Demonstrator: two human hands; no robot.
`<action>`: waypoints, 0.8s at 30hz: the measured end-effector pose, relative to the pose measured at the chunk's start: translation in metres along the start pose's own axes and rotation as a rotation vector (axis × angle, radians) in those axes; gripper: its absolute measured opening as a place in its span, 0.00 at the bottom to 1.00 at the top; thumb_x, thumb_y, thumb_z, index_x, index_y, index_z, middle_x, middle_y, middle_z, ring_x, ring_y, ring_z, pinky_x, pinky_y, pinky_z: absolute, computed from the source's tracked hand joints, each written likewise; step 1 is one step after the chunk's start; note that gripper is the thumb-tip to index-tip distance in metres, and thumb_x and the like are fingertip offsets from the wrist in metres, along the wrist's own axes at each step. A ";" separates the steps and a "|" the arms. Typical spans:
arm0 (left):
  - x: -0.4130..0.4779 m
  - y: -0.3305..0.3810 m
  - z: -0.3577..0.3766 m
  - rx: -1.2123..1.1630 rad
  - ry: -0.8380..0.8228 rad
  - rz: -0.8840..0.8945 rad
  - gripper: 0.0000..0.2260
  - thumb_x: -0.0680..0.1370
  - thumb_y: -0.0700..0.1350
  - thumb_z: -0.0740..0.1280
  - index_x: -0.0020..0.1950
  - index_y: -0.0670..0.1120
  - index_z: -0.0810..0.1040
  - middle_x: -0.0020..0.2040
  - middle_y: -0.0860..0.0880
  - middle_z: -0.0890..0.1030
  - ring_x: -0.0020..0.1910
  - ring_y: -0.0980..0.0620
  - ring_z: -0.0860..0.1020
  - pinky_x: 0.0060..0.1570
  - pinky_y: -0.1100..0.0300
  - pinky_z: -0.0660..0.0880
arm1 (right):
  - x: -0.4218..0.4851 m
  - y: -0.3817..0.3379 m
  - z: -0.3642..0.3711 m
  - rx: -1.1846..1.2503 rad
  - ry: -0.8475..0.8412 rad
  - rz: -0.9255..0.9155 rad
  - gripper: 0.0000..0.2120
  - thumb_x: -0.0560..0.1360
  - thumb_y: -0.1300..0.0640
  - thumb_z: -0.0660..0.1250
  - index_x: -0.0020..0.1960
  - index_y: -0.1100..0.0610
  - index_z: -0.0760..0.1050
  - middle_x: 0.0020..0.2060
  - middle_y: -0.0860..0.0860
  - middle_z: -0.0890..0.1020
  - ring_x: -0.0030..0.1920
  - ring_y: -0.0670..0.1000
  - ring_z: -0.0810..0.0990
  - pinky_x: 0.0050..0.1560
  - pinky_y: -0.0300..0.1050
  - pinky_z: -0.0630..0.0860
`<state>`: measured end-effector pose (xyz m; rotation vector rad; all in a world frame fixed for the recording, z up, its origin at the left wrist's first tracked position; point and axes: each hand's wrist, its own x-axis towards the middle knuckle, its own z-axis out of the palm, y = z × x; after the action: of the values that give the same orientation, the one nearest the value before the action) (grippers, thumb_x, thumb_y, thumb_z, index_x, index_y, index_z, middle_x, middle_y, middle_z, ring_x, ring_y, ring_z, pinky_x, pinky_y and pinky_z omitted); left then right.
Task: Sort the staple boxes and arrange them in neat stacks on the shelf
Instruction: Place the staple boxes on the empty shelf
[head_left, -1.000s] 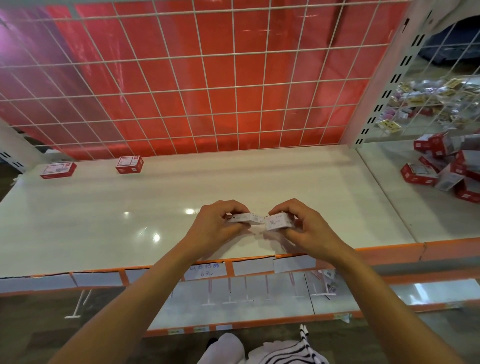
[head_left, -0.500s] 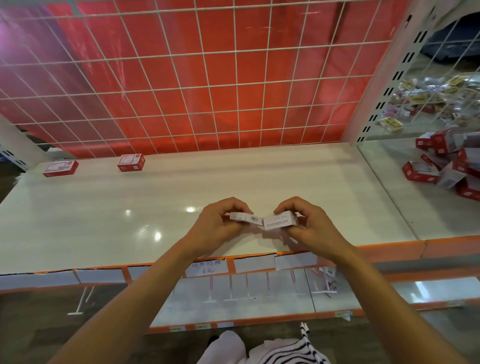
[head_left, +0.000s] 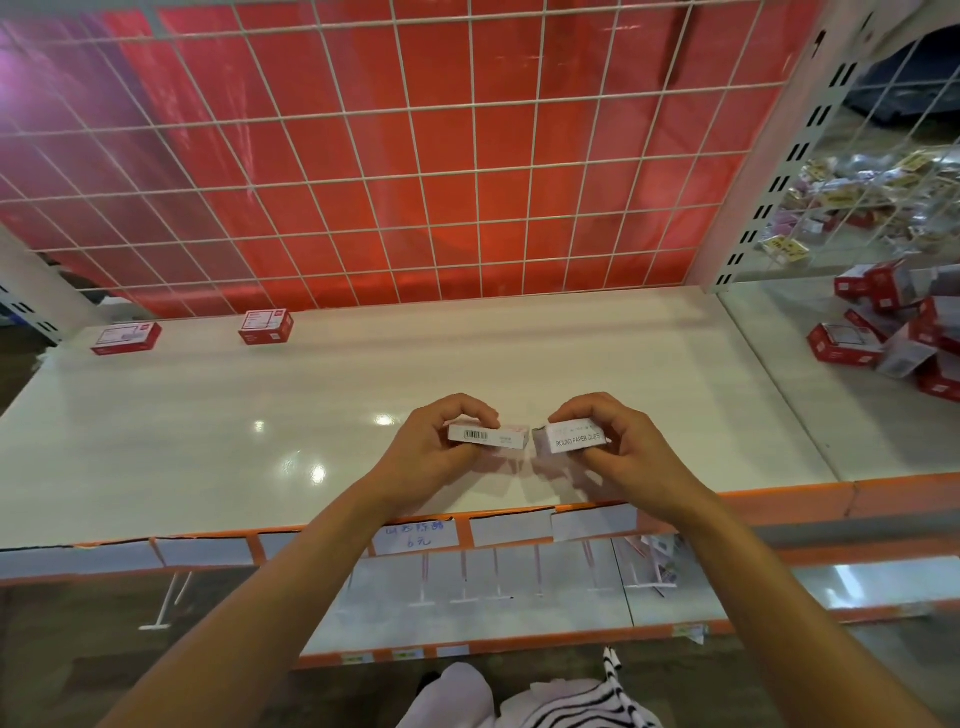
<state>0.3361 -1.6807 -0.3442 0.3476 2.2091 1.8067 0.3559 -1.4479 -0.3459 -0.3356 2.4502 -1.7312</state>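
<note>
Since half a second ago the two boxes have come a little apart. Then their inner ends touched; now a narrow gap shows between them, and both long sides are turned toward us.

Our left hand (head_left: 436, 452) pinches the barcode box (head_left: 485, 435), with the fingers curled over its top and the thumb, as far as we can see, below it. Our right hand (head_left: 618, 457) pinches the paper-clip box (head_left: 574, 441) in the same way. Both boxes hang just above the front part of the shelf (head_left: 208, 426), long axes running left to right, end to end.

The far-left red box (head_left: 126, 338) and the second red box (head_left: 266, 327) lie at the back left, well apart from our hands. We judge the left hand is nearer to them. The unsorted pile (head_left: 893, 322) lies on the neighbouring shelf, nearer to the right hand.
</note>
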 end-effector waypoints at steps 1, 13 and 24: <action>0.000 0.000 0.000 -0.057 -0.010 -0.016 0.11 0.73 0.29 0.68 0.46 0.45 0.78 0.53 0.48 0.78 0.50 0.53 0.81 0.43 0.62 0.79 | 0.000 0.000 0.000 0.034 0.000 0.015 0.18 0.72 0.72 0.65 0.51 0.50 0.78 0.51 0.47 0.79 0.52 0.46 0.77 0.48 0.40 0.76; 0.001 -0.004 0.002 0.018 0.002 -0.115 0.18 0.71 0.38 0.74 0.56 0.54 0.76 0.55 0.55 0.78 0.54 0.52 0.79 0.48 0.51 0.81 | -0.002 -0.001 0.008 0.185 0.037 0.125 0.25 0.70 0.71 0.70 0.61 0.48 0.75 0.59 0.46 0.75 0.57 0.45 0.77 0.53 0.39 0.78; 0.000 -0.002 -0.001 0.064 0.024 -0.139 0.21 0.67 0.41 0.78 0.57 0.53 0.77 0.53 0.54 0.80 0.54 0.55 0.79 0.47 0.59 0.80 | 0.006 0.009 0.013 0.041 0.040 0.144 0.24 0.67 0.71 0.71 0.55 0.48 0.74 0.54 0.48 0.78 0.55 0.47 0.78 0.50 0.48 0.80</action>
<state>0.3358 -1.6818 -0.3463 0.1804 2.2507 1.6798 0.3518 -1.4590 -0.3582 -0.1179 2.3959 -1.7416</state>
